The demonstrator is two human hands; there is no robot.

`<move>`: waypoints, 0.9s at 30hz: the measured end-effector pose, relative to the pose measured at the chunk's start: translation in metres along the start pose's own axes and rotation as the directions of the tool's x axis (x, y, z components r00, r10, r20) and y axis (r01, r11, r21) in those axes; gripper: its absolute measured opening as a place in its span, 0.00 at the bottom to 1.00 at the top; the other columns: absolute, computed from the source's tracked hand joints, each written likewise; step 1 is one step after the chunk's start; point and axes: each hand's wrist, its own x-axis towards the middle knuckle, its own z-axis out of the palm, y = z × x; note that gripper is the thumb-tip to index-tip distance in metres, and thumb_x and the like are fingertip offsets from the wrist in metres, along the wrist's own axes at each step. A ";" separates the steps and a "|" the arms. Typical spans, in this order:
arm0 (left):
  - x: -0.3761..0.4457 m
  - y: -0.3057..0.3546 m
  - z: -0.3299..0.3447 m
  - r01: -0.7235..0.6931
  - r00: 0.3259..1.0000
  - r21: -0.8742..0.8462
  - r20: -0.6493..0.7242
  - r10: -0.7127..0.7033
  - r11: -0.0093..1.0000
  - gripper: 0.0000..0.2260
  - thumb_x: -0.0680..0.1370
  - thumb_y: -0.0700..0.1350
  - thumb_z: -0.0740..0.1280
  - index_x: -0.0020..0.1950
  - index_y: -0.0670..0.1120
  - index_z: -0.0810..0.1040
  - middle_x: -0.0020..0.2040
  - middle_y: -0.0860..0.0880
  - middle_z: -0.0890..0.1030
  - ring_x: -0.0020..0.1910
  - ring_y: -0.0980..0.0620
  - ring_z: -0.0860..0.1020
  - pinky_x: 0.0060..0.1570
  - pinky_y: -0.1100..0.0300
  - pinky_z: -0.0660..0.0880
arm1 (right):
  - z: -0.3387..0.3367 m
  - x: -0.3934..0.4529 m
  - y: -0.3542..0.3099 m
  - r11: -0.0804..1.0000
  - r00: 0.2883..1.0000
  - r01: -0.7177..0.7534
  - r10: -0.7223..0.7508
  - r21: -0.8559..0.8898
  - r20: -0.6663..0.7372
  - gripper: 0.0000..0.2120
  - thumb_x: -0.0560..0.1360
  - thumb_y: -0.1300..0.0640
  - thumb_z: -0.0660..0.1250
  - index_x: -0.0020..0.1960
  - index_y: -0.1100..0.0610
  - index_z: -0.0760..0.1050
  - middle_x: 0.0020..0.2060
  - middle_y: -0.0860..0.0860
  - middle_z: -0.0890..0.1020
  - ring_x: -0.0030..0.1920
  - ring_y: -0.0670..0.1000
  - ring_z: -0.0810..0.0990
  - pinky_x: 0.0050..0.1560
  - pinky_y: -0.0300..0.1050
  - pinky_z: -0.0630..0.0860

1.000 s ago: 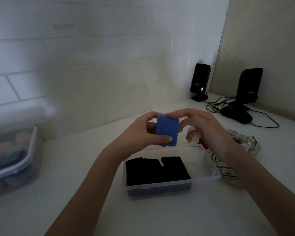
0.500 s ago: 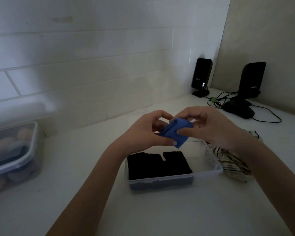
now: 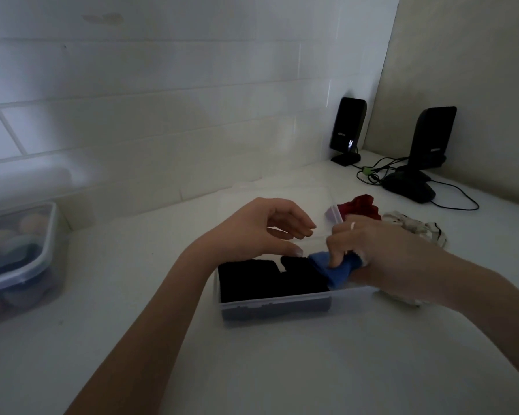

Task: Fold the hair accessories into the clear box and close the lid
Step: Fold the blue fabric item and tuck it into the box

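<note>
Two hands work over the clear box [image 3: 282, 307]. We see the right hand [image 3: 381, 259] pinching a folded blue hair accessory [image 3: 336, 269] between thumb and fingers, holding it low over the right, unfilled part of the box, just beside the black accessories [image 3: 267, 278] that lie folded flat in the left part. The left hand [image 3: 261, 232] hovers above the box's far edge with fingers loosely curled and spread, gripping nothing. The box stands lidless on the white counter [image 3: 282, 369]. Beyond the right hand we note a red accessory [image 3: 361, 206] and a striped pale one [image 3: 417, 229] lying on the counter. Two black speakers [image 3: 348, 127] with cables stand in the far right corner; a lidded container [image 3: 21, 253] of rounded items sits at far left, against the tiled wall [image 3: 162, 85].
</note>
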 end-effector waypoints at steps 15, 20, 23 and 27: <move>0.001 -0.006 0.001 -0.005 1.000 -0.007 0.015 0.005 1.000 0.12 0.70 0.34 0.73 0.50 0.46 0.80 0.49 0.49 0.84 0.51 0.52 0.82 0.58 0.56 0.77 | -0.013 0.022 -0.011 0.978 0.878 -0.199 0.205 -0.059 0.432 0.13 0.71 0.56 0.71 0.55 0.51 0.76 0.44 0.44 0.80 0.44 0.46 0.78 0.43 0.35 0.73; 0.001 -0.006 0.001 -0.013 1.000 0.012 -0.001 0.013 1.000 0.09 0.73 0.36 0.70 0.51 0.46 0.80 0.50 0.48 0.84 0.51 0.52 0.82 0.59 0.57 0.77 | -0.004 0.018 -0.017 0.954 0.910 -0.130 0.223 -0.270 0.350 0.17 0.73 0.52 0.66 0.61 0.46 0.71 0.53 0.44 0.79 0.50 0.49 0.77 0.47 0.40 0.68; 0.001 -0.005 0.001 -0.010 1.000 0.026 -0.003 0.010 1.000 0.08 0.74 0.38 0.70 0.52 0.45 0.80 0.51 0.48 0.84 0.52 0.53 0.82 0.60 0.59 0.76 | -0.004 0.020 -0.016 0.944 0.909 -0.102 0.216 -0.313 0.356 0.19 0.71 0.49 0.70 0.61 0.44 0.70 0.52 0.41 0.79 0.52 0.48 0.76 0.48 0.40 0.61; -0.003 -0.006 -0.006 0.017 0.999 -0.072 -0.037 -0.020 0.997 0.08 0.74 0.38 0.69 0.52 0.45 0.80 0.49 0.48 0.85 0.51 0.52 0.83 0.57 0.60 0.77 | -0.007 0.026 -0.012 0.962 0.853 -0.149 0.243 -0.231 0.462 0.24 0.67 0.45 0.73 0.60 0.46 0.72 0.49 0.41 0.77 0.52 0.47 0.77 0.49 0.39 0.69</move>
